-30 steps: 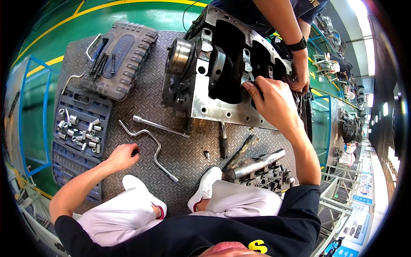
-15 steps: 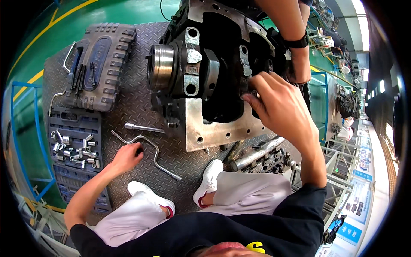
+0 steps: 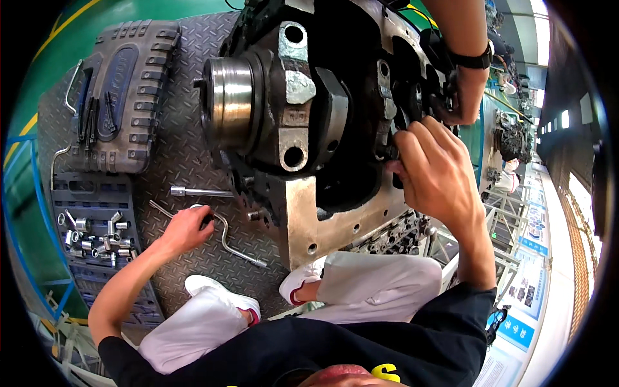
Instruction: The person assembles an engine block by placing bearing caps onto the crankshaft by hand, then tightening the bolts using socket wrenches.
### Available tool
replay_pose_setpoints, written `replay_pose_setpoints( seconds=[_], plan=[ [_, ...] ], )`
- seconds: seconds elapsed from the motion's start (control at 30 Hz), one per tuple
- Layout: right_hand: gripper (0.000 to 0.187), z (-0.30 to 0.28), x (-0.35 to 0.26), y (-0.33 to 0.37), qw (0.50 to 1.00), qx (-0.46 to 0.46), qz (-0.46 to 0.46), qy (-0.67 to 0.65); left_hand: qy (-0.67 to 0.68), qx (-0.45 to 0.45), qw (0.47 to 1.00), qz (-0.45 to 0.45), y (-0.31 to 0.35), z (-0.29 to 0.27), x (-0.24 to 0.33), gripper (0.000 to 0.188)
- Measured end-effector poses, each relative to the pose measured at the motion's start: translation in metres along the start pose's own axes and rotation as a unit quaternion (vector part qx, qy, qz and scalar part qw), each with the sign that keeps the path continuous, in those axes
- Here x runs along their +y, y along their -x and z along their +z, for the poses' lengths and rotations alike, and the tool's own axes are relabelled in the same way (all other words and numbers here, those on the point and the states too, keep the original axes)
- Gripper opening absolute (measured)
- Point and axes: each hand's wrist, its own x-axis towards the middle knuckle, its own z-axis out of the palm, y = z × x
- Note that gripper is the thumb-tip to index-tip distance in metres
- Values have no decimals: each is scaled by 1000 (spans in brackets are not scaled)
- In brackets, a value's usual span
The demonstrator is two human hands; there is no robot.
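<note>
A large metal engine block [image 3: 335,240] with a crankshaft in it lies before me, its bright round crankshaft end [image 3: 232,102] at the left. My right hand [image 3: 438,169] reaches over the block, thumb and fingers pinched at a dark bolt [image 3: 385,152] at the near end of a middle bearing cap [image 3: 385,106]; the fingers partly hide it. My left hand [image 3: 187,229] is curled above the checkered metal plate, with something dark at its fingertips that I cannot make out. Beneath that hand lies a bent speed-handle wrench [image 3: 225,242]. A straight extension bar [image 3: 200,192] is just beyond it.
Another person's hand [image 3: 467,97], with a black wristwatch, works at the block's far right. At left stand a dark tool case [image 3: 138,109] with black bolts [image 3: 87,126] on it and an open tray [image 3: 90,187] of loose sockets [image 3: 97,242]. Engine parts [image 3: 400,238] lie beside my leg.
The view has shifted closer, so the block looks larger. My right hand remains at the bearing cap. My left hand has moved slightly toward the block, over the speed handle. The other person's hand is lower.
</note>
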Motion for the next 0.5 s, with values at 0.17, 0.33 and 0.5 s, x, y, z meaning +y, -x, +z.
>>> replay_pose_setpoints(
  seconds=[0.17, 0.33, 0.5],
  plan=[
    [22, -7, -9, -1, 992, -51, 84, -75, -13, 2, 1000, 12, 3, 2, 2, 29],
    [31, -1, -29, -5, 966, -22, 230, -120, -32, -3, 999, 26, 6, 7, 0, 31],
    [45, -15, -28, -4, 959, -71, 265, -72, -86, -13, 995, 53, 9, 6, 6, 28]
  ],
)
